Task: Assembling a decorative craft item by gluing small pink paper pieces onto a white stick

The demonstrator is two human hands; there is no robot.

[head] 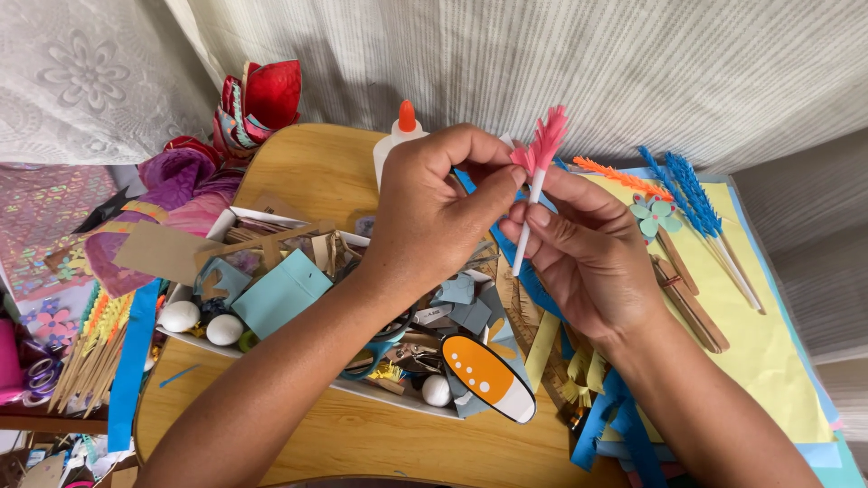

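Both hands meet above the cluttered wooden table (298,172): the right hand (588,253) pinches a thin white stick (525,237), while the left hand (434,212) fingertips clamp its fringed pink paper tip (545,143) (feathery, jagged).

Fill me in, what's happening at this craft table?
A person holds a thin white stick topped with pink fringed paper over a wooden table. The right hand grips the stick's shaft; the left hand pinches the pink fringe at the top. Below sit a white tray of paper scraps, a glue bottle, and blue fringed sticks on yellow paper.
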